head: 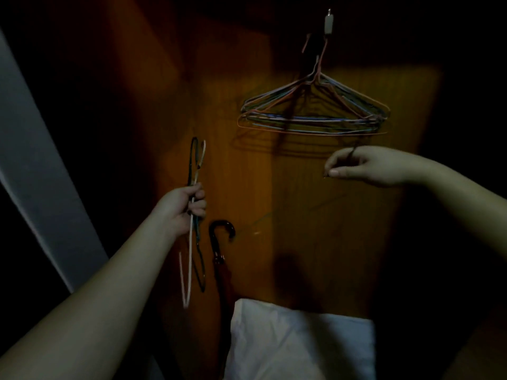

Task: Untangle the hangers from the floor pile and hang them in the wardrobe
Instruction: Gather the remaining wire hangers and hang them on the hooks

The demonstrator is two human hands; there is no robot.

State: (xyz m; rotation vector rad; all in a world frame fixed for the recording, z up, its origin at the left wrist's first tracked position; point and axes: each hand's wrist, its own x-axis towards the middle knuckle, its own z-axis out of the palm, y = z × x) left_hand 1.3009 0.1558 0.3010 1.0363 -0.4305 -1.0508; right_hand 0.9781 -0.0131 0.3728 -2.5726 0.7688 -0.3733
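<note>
Between your left fingers (199, 204): two wire hangers (195, 215), one pale, one dark, gripped mid-shaft, hooks up. Right hand (356, 167): fingers curled, pinching a thin dark wire, probably another hanger, mostly lost in shadow. Above it: hung bundle of hangers (312, 111) on a wall hook (328, 23) against the wardrobe panel (260, 174). Advice: separate one hanger, lift its hook over the peg, keep clear of the bundle. Room: open panel between your hands; umbrella (219, 256) and white cloth (296, 341) crowd below.

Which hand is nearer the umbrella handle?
Left. The left hand grips hangers just up-left of the umbrella handle; the right hand is far right, higher.
</note>
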